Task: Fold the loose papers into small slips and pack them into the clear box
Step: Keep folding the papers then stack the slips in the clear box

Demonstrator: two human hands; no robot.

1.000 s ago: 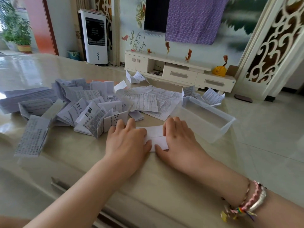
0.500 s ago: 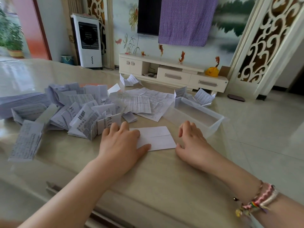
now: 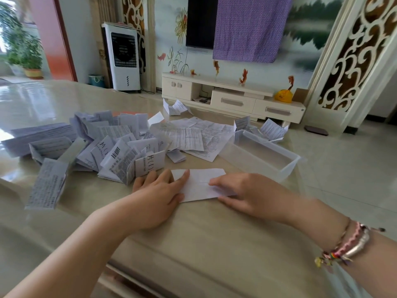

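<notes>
Both hands flat: left hand (image 3: 159,192) and right hand (image 3: 242,190) press the white paper (image 3: 198,186) (long axis left-right) beside the clear box (image 3: 285,168).

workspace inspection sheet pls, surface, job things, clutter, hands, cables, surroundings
surface: glossy beige table, papers spread over its far half
job's things: white paper lying flat near the front edge, creased across; clear box to its right, looks empty
clutter: heap of printed folded papers to the left; flat unfolded sheets behind; a few papers beyond the box
grippers: left hand flat, pressing the paper's left end; right hand on its right end, grip unclear
cables: dark wires in the TV cabinet's open shelf
surroundings: white TV cabinet, purple cloth over a dark screen, air cooler, potted plant
</notes>
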